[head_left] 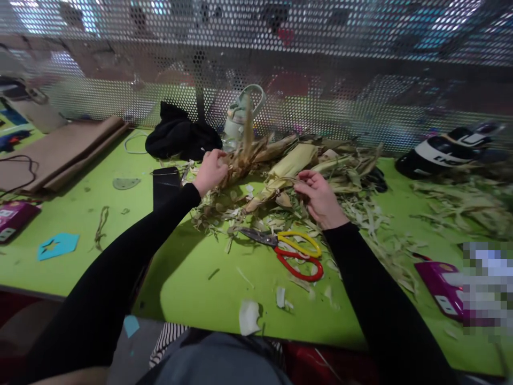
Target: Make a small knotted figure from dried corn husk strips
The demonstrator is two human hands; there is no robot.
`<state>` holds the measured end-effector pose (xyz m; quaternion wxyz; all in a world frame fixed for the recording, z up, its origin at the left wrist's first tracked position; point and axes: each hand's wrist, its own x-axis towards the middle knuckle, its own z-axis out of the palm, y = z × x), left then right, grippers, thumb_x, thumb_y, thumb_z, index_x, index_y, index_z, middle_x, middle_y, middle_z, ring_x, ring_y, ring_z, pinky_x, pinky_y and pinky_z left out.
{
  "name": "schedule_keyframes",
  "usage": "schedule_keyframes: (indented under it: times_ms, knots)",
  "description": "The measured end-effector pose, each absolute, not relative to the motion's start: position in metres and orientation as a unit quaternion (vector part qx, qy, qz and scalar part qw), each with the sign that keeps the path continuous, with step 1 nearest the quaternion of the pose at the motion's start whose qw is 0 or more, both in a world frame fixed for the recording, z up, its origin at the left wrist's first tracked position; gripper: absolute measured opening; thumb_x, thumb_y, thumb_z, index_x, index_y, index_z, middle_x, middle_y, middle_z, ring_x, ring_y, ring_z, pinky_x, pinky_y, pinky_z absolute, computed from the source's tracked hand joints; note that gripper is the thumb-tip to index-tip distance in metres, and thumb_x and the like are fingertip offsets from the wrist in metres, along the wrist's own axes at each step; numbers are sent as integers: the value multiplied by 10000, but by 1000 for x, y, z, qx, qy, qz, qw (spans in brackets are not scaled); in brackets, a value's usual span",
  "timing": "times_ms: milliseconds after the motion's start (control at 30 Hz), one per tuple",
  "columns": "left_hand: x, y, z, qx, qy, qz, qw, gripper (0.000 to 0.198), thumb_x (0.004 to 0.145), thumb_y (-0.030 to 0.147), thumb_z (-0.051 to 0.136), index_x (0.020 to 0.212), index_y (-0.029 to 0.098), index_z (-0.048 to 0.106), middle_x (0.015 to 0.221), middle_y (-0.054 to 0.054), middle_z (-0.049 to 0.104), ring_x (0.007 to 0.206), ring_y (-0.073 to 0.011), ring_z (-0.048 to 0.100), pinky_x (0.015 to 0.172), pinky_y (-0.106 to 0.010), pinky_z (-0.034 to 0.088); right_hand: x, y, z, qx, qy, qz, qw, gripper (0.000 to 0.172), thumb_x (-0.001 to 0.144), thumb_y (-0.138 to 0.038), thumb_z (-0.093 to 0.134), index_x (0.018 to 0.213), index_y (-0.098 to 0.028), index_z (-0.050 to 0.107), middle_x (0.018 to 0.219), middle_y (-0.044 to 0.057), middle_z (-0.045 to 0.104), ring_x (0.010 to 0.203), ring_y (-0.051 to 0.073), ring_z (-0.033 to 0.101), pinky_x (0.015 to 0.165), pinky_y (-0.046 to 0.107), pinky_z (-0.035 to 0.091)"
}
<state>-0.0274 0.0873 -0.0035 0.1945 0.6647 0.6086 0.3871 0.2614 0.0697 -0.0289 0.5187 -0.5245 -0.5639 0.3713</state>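
Note:
Both of my hands are at a heap of dried corn husks (296, 160) on the green tabletop. My left hand (211, 172) is closed at the heap's left side, its fingertips curled against brownish husks. With thumb and forefinger pinched together, my right hand (318, 197) holds a thin husk strand beside a pale yellow, folded husk bundle (276, 182). Below the hands lie scissors (276, 241) with one yellow and one red handle, blades slightly apart and pointing left. Husk shreds (371, 216) are scattered around them.
Behind the heap stand a black cloth (180, 133) and a pale green bottle (234, 128), before a perforated metal screen (168, 85). A black bottle (436, 152) lies right. Brown paper (76, 147), a dark phone-like slab (166, 184) and a blue star-cut piece (59, 246) are left.

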Motion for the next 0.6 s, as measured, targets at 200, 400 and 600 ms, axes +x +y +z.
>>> schedule_keyframes:
  times_ms: [200, 400, 600]
  knots:
    - [17, 62, 13, 814, 424, 385, 102, 291, 860, 214, 575, 1142, 157, 620, 1260, -135, 581, 1238, -281, 492, 1078, -411, 349, 252, 58, -19, -497, -601, 385, 494, 413, 606, -286, 756, 968, -254, 559, 1007, 16, 682, 1060, 232, 642, 973, 401, 509]
    - [54, 71, -3, 762, 415, 334, 369, 55, 857, 196, 591, 829, 150, 580, 770, -1, 586, 734, -135, 519, 728, -258, 421, 245, 48, -7, -443, -577, 470, 500, 372, 851, -564, 547, 1059, -256, 566, 1085, 86, 723, 1072, 255, 669, 942, 441, 543]
    - [57, 80, -10, 706, 439, 345, 436, 61, 910, 173, 504, 851, 166, 513, 672, 44, 475, 579, -87, 422, 570, -210, 359, 236, 50, -19, -479, -651, 372, 456, 409, 776, -521, 660, 1056, -226, 627, 992, 66, 728, 938, 237, 689, 828, 394, 576]
